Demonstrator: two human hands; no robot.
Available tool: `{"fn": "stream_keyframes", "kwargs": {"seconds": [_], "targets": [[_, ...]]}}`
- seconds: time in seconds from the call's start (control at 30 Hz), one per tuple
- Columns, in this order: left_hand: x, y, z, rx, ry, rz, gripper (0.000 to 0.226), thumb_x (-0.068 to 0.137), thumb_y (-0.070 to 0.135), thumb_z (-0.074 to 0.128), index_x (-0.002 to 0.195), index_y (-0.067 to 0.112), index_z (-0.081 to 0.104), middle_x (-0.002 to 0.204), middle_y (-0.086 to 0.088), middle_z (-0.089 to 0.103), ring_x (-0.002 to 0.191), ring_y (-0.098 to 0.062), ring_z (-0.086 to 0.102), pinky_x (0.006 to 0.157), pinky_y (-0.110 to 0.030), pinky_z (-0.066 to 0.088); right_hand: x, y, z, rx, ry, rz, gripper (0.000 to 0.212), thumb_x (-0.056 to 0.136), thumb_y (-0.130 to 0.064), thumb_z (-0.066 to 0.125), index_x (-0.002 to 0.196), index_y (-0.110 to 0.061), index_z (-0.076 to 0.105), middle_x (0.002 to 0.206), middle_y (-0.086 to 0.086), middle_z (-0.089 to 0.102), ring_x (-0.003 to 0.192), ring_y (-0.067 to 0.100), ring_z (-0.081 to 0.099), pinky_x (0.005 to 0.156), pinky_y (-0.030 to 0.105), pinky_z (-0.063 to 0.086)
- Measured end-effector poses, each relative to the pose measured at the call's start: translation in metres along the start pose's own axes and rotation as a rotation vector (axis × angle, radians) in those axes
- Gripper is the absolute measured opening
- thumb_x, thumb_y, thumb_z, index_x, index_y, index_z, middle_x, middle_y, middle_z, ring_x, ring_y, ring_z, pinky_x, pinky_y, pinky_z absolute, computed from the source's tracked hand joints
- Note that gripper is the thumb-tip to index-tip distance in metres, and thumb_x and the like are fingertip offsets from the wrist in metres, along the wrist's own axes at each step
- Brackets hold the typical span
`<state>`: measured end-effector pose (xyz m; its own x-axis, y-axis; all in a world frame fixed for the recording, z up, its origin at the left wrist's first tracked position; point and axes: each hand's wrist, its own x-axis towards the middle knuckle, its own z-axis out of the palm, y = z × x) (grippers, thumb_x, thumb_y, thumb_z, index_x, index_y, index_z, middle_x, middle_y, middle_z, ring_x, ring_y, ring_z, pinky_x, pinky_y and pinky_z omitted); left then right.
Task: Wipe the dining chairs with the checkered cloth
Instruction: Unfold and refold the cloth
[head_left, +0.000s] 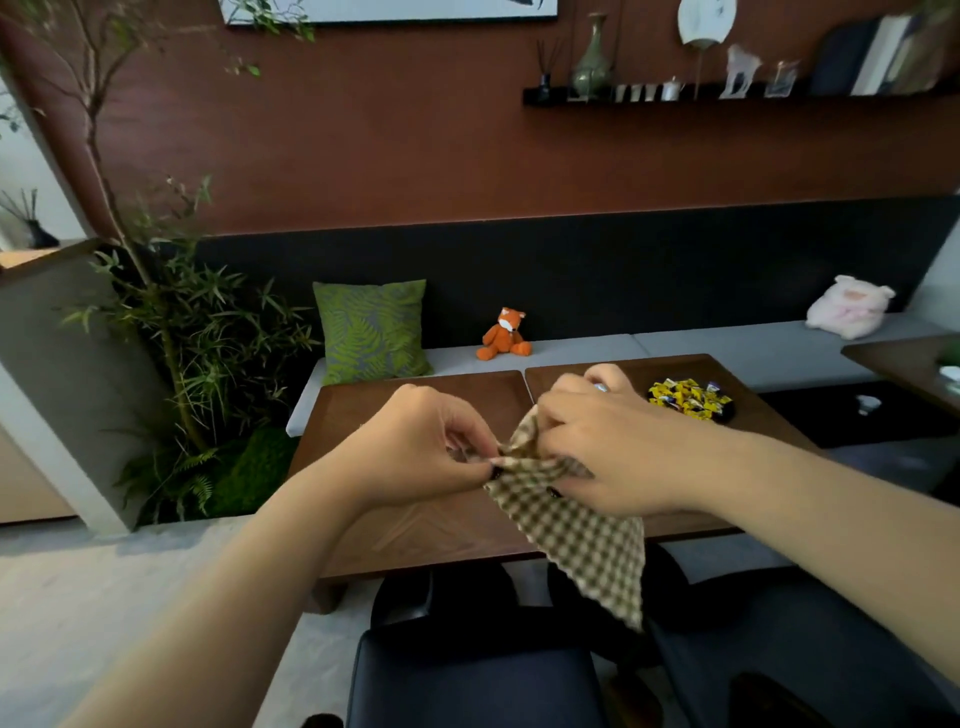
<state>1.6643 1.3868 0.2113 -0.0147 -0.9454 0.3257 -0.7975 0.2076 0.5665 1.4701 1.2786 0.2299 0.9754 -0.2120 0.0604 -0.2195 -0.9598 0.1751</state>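
Observation:
A brown-and-cream checkered cloth (587, 540) hangs in the air over the near edge of the wooden table (395, 525). My left hand (421, 441) pinches its upper left corner between thumb and fingers. My right hand (608, 441) grips the bunched top of the cloth, and the loose end droops down to the right. Below, two dark upholstered dining chairs stand pushed up to the table: one (467, 670) at the bottom centre and another (810, 649) at the bottom right, its seat partly hidden by my right forearm.
A dark dish of yellow wrapped sweets (688, 399) sits on the table's far right. Behind runs a grey bench with a green fern cushion (371, 332), an orange fox toy (506, 335) and a pink plush (849, 306). Potted plants (202, 364) stand at the left.

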Motion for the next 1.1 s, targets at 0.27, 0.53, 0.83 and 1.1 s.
{"fn": "stream_keyframes", "kwargs": {"seconds": [0.27,0.53,0.83,1.1], "targets": [[-0.006,-0.002,-0.005,0.037,0.204,0.054,0.016,0.071,0.009,0.083,0.069,0.020,0.073,0.078,0.007,0.072,0.072,-0.002,0.067,0.068,-0.015,0.053,-0.001,-0.012,0.014,0.130,0.248,0.166,0.014,0.091,-0.025,0.055,0.099,-0.014,0.058,0.109,-0.001,0.036,0.103,0.013,0.041,0.070,0.028,0.049],[-0.012,0.002,-0.002,0.169,0.182,0.036,0.010,0.072,0.005,0.078,0.074,0.014,0.075,0.077,0.005,0.070,0.069,-0.001,0.065,0.067,-0.014,0.053,0.009,-0.028,0.019,-0.017,0.078,0.058,0.012,0.093,-0.020,0.049,0.099,-0.017,0.059,0.103,0.000,0.047,0.102,0.020,0.044,0.060,0.035,0.041],[-0.013,0.014,0.002,0.237,0.082,0.038,0.005,0.075,0.008,0.073,0.078,0.012,0.076,0.080,0.004,0.071,0.071,-0.002,0.066,0.071,-0.024,0.055,-0.002,-0.017,0.008,0.013,-0.041,0.058,0.009,0.085,-0.030,0.051,0.093,-0.025,0.049,0.082,-0.005,0.054,0.085,0.021,0.058,0.061,0.031,0.043],[-0.007,0.018,0.007,0.280,-0.008,0.029,0.006,0.078,0.010,0.071,0.080,0.013,0.077,0.084,0.005,0.072,0.076,-0.004,0.066,0.075,-0.025,0.055,-0.020,-0.008,0.002,0.000,-0.306,0.086,0.013,0.086,-0.022,0.050,0.096,-0.023,0.057,0.076,-0.006,0.051,0.074,0.017,0.052,0.057,0.029,0.040]]}}
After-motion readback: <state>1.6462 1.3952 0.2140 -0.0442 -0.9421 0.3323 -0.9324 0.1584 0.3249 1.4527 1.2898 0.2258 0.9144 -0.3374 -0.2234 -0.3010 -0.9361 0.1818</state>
